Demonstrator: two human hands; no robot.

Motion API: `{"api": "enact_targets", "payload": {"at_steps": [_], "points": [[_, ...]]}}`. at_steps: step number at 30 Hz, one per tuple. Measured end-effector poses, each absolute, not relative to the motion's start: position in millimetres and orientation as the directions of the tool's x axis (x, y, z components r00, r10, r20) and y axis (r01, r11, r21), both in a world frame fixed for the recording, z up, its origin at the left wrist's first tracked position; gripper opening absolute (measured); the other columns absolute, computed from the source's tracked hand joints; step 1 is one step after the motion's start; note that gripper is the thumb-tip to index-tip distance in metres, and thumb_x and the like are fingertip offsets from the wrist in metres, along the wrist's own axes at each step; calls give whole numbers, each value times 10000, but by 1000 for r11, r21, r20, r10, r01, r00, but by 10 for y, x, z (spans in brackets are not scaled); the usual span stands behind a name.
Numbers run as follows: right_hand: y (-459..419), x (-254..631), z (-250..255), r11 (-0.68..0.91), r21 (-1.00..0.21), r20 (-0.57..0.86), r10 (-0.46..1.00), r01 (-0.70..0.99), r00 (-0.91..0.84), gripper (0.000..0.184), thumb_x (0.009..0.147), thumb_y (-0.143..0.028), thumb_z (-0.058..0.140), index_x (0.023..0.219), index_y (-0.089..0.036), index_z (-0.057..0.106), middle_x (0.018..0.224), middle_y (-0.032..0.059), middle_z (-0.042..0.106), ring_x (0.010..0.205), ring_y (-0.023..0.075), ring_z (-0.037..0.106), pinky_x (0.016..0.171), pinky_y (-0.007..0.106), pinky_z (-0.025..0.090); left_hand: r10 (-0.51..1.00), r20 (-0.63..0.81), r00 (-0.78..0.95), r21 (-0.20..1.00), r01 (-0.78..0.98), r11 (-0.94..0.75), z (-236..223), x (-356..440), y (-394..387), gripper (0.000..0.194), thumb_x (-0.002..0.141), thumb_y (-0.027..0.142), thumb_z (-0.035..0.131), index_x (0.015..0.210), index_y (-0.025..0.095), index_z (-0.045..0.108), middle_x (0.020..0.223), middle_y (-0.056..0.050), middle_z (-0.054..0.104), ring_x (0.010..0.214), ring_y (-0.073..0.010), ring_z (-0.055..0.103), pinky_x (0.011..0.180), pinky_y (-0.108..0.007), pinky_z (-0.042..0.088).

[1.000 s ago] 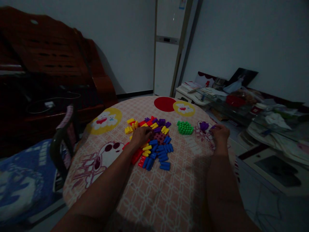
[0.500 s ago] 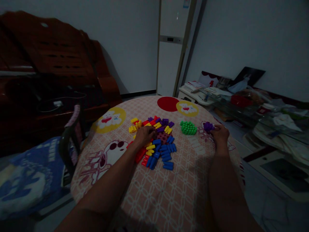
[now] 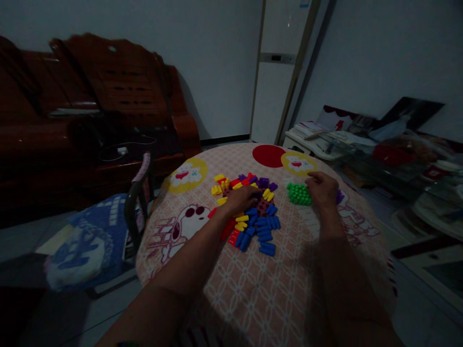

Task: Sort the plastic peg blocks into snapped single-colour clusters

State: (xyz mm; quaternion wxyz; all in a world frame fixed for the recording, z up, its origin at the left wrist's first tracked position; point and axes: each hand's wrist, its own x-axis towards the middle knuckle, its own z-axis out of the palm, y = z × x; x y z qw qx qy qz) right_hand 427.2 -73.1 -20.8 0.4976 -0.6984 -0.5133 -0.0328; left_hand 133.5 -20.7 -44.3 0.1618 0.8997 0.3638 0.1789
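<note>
Over the middle of a pile of plastic toy pieces lies my left hand (image 3: 243,198), its fingers curled down; what they grip is hidden. Around it are yellow pieces (image 3: 218,189), red pieces (image 3: 234,238), blue pieces (image 3: 266,235), purple pieces (image 3: 267,184) and a brown studded piece (image 3: 265,208). My right hand (image 3: 323,189) hovers at the right edge of a bumpy green cluster (image 3: 298,194). Its fingers are apart and no piece shows between them. Just behind that hand, a purple cluster (image 3: 339,196) is mostly hidden.
A patterned cloth covers the round table (image 3: 231,294). To the left stand a chair with a blue cushion (image 3: 87,241) and a wooden sofa (image 3: 126,96). A cluttered glass-topped stand (image 3: 365,164) is at the right, and a tall white cabinet (image 3: 275,96) stands behind.
My right hand has let go of the purple cluster and moved left to the green one. My left hand stays over the pile. The whole view has shifted, moving the scene rightward.
</note>
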Motion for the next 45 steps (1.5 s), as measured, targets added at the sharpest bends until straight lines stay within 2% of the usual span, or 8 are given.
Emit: {"api": "enact_targets", "payload": {"at_steps": [4,8,12,22,26,29,36,45], "points": [[-708,3931,-245,149,-686,518,787,712,335,326,706,-294,575,924,-156,773,700,39,706,637,195,654,676,327,533,748,118,653,290,698,-655,-432,1438,-275,519,894,274,635,1412,284,593,1326,-103,663,1215,-291,621,953,-345,506],[-740,3726,-247,229,-708,455,872,668,183,285,706,-273,593,898,-157,769,707,31,711,670,196,665,691,322,530,781,144,608,289,729,-621,-425,1473,-333,382,944,268,545,1304,243,668,1190,-106,716,1099,-263,663,915,-330,493],[-763,3455,-264,324,-689,387,921,649,-49,237,752,-207,618,939,-187,761,883,52,754,799,206,692,759,327,542,833,206,514,384,740,-552,-411,1435,-314,320,969,262,470,1126,180,738,1037,-110,753,970,-242,683,838,-318,484],[-845,3001,-282,413,-319,445,860,853,-250,311,840,-129,647,1143,-185,687,1088,127,697,1026,262,632,900,374,510,866,277,415,793,410,-450,-291,1355,-377,339,883,385,550,871,124,767,699,-33,727,660,-166,642,607,-238,450],[-795,3236,-151,367,-382,518,845,848,-132,289,830,-174,661,1116,-167,703,1071,125,720,936,243,663,876,370,527,828,380,413,791,320,-522,-321,1353,-365,384,874,446,560,977,146,777,839,-49,779,751,-192,686,672,-257,494],[-771,3754,-29,277,-563,614,771,778,170,292,776,-215,662,1058,-179,727,995,80,747,748,195,659,794,357,553,840,399,367,759,382,-527,-368,1289,-305,366,855,403,569,1020,154,779,921,-71,794,790,-214,706,714,-284,515],[-1011,5278,-234,202,-847,530,364,491,766,356,580,-283,668,915,-165,698,836,45,721,792,211,692,763,362,566,884,350,310,757,463,-462,-482,1145,-181,352,843,368,550,998,158,785,922,-78,797,812,-241,723,752,-317,543],[-1010,5626,-758,97,-967,256,368,236,894,343,494,-267,653,823,-170,659,661,-24,637,525,124,550,463,230,421,885,343,316,729,504,-462,-480,1157,-200,334,842,335,548,983,147,785,926,-83,796,823,-242,730,770,-316,544]]}}
